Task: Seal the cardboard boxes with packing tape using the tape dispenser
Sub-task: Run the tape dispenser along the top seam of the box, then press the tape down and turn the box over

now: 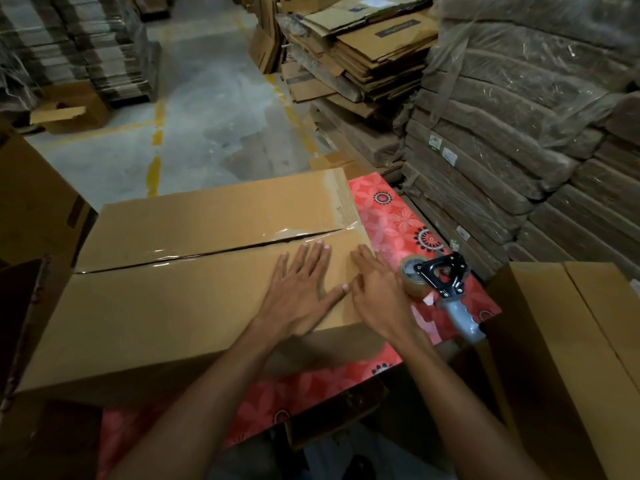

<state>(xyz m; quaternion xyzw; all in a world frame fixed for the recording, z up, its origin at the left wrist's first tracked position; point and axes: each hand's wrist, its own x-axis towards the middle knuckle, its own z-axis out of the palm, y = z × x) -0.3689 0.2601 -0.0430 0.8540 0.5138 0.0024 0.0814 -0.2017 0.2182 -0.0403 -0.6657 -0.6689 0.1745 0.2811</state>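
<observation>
labels first: a dark strip label (397, 29) on a flattened carton at the top of the far pile has print too small to read. 3 or so small white/green stickers (435, 141) on the plastic-wrapped bundles of flat cardboard (512, 109) at right are unreadable too. no legible brand on the dispenser.

counts: 2 bare hands, 1 dispenser, 1 tape roll, 4 made-up boxes.

the large brown cardboard box (180, 306) lies on a table w/ a red floral-print cover (391, 216), flaps closed. clear glossy packing tape (221, 244) runs along its centre seam, and the seam gapes a little toward the right end.

the left hand (298, 289) lies flat on the near flap, fingers straight & spread, tips just short of the seam, gripping nothing. the right hand (377, 292) is beside it at the box's right edge, fingers stretched out, nothing grasped. the two thumbs nearly touch. the right hand is a bit blurred.

the tape dispenser w/ black frame & grey handle (446, 289) lies on the red cover just right of the box, near the right hand, w/ no hand on it. its brownish tape roll (410, 276) faces the box.

other boxes: a tall brown box (571, 358) at right hides the handle's end & is cut off by the frame. a brown box (31, 209) at left is partly cut off. a small open box (65, 114) sits on the concrete floor by yellow painted lines (157, 140). the lower left corner is too dark to make out.
</observation>
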